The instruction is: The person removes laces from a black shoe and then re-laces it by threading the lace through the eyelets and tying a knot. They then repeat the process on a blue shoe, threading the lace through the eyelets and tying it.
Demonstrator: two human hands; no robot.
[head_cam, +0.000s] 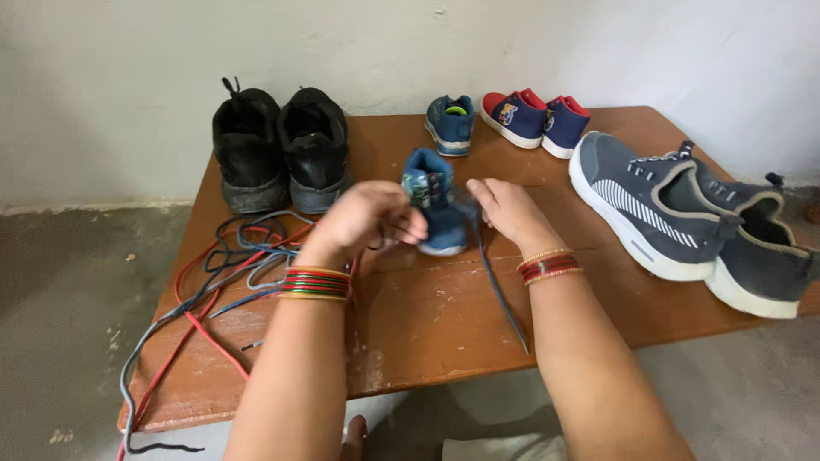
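Evidently both hands grip the shoe [434, 205]: left hand [371, 218] clenched on it, right hand [508, 209] pinching the lace [500, 286]; a hard tug could slip the lace free.

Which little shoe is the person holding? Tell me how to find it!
Look at the middle of the brown wooden table, between the black shoes and the big grey sneakers. The small blue shoe stands there between the left hand and right hand. Only it trails a dark lace.
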